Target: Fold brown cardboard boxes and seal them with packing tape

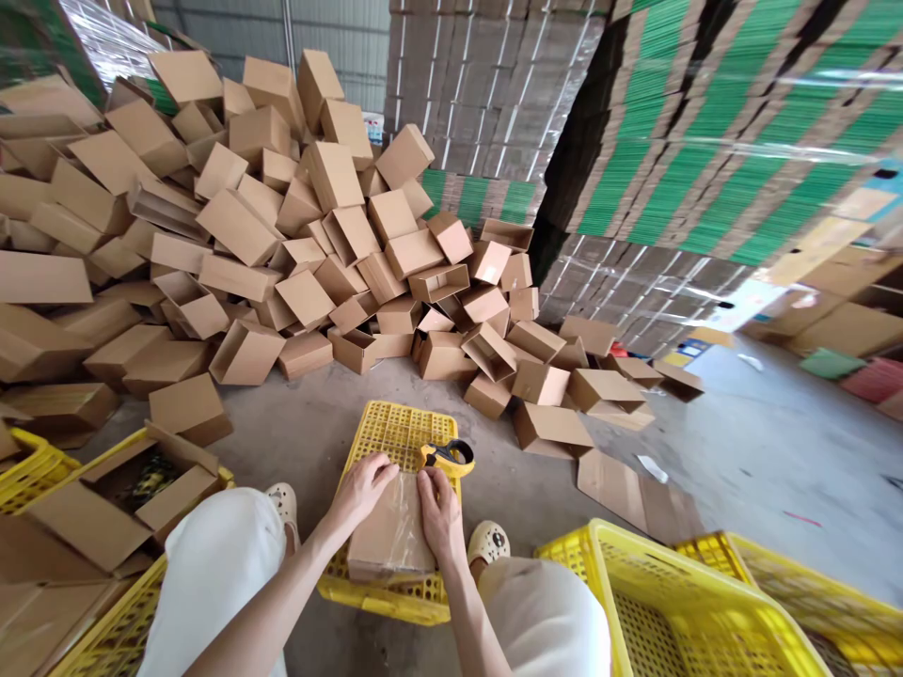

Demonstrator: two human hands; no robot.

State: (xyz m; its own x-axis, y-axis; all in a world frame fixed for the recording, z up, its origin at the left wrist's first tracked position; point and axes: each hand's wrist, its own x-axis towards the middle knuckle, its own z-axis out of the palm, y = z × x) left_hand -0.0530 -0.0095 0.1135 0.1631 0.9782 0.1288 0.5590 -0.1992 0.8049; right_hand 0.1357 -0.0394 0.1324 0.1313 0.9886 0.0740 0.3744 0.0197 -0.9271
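Observation:
A small cardboard box [390, 534] with clear tape across its top lies on an upturned yellow plastic crate [395, 423] between my knees. At the box's far left corner is my left hand [365, 487], its fingers curled and pressed together on the edge. My right hand [440, 515] grips the far right edge, thumb over the top and fingers bent around the side. Just beyond it, a yellow and black tape dispenser [450, 457] rests on the crate, touched by neither hand. The undersides of my fingers are hidden.
A big heap of cardboard boxes [240, 228] spreads ahead and left. At my left, an open carton [91, 517] sits in a yellow crate. Another yellow crate [677, 592] stands at my right. Tall stacks of flattened cartons [486, 89] rise behind. A flat cardboard piece [635, 494] lies on the floor.

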